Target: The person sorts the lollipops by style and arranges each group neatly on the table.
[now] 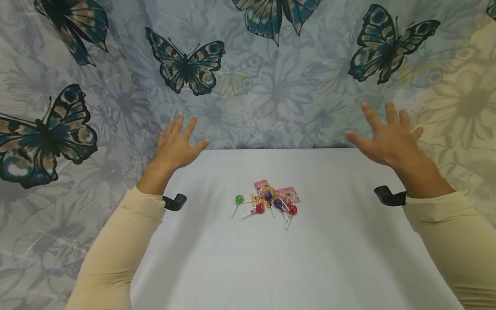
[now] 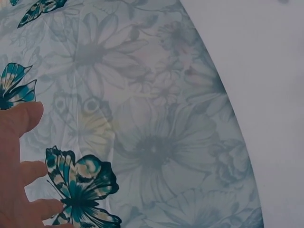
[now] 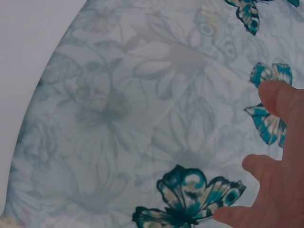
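Both hands are raised over the far part of a white table, fingers spread and holding nothing. The left hand is at the left, its thumb pointing inward; the left wrist view shows part of that hand at its left edge. At the right is the right hand, seen also as a hand in the right wrist view. Between and below them lies a small pile of wrapped lollipops: a green lollipop, red lollipops and purple lollipops. Pink and gold packets lie among them.
The white table ends at a far edge. Behind it hangs a floral cloth printed with butterflies, which also covers both sides. A black strap piece juts from the left sleeve, and another black piece from the right sleeve.
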The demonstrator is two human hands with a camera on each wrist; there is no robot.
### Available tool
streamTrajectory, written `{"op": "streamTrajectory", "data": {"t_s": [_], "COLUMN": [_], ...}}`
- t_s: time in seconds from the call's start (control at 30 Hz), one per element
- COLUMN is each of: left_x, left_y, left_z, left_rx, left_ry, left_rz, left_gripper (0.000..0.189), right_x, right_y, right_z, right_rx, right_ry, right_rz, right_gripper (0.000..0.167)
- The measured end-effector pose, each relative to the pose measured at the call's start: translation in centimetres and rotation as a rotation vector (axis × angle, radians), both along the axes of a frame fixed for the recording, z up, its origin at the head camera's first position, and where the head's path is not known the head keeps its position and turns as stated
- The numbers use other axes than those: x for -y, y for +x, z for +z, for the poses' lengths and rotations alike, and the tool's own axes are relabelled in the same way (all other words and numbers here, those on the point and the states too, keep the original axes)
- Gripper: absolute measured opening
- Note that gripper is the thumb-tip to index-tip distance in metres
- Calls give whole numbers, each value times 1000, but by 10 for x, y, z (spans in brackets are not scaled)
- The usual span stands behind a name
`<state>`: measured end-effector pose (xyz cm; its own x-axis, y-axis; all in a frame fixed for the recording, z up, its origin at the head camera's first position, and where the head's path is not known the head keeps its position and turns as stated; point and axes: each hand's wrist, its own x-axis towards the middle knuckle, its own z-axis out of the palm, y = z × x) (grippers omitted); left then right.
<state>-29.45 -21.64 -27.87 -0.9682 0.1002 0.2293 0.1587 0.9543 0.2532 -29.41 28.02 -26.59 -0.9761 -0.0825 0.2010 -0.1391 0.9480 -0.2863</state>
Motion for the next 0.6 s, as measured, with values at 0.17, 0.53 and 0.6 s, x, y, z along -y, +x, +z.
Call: {"op": "streamTrajectory", "data": {"t_s": [0.17, 0.53, 0.6], "left_x": [-5, -22, -26], "left_y": [0, -2, -3], "left_z": [-1, -13, -17], "left_rx": [-61, -193, -205], "left_ry": [31, 98, 109], "left_rz": [-29, -102, -120], "left_gripper": [82, 77, 77], "right_x": [7, 18, 20], "right_y": [1, -2, -3], "right_z": [-5, -17, -22], "right_rx": [-59, -230, -291], "right_ry": [-9, -16, -28], "right_rz": [35, 142, 186], "right_gripper": [84, 81, 79]}}
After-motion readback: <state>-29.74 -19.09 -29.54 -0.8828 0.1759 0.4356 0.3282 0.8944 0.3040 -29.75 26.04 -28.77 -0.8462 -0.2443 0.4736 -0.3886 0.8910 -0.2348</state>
